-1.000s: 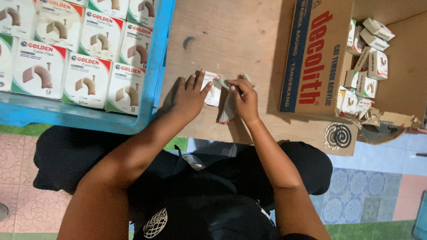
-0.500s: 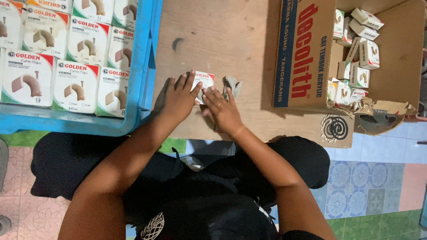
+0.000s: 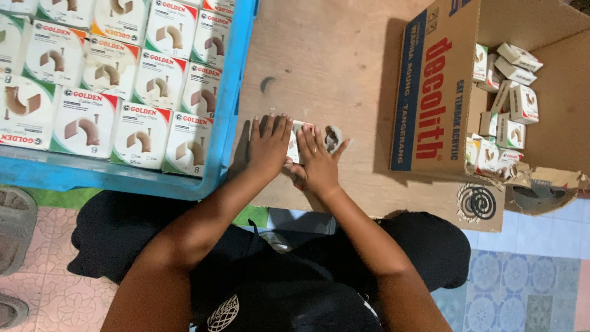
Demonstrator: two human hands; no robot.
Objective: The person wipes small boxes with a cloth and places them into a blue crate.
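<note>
Small white carton (image 3: 295,142) sat at frame centre on the wooden surface (image 3: 319,55), pinned between both hands and mostly covered. Left hand (image 3: 268,146) lay flat, fingers spread, pressing beside and onto its left edge. Right hand (image 3: 317,161) covered its right side, fingers extended; a grey plastic piece (image 3: 332,139) showed just past the fingertips, touching or nearly so — couldn't tell if it was gripped. Judgement: carton looked like thin card, light, easily crushed, smooth enough to slide on the wood; best taken by the two short edges with light pinch, not squeezed on the faces. Blue crate (image 3: 228,117) at upper left held rows of matching white boxes (image 3: 142,132), packed touching, faces up. Open brown cardboard box (image 3: 430,104) at upper right lay on its side with more small boxes (image 3: 510,104) loosely piled inside. Torn cardboard flap (image 3: 544,190) at right edge. Patterned tile floor (image 3: 516,276) below.
</note>
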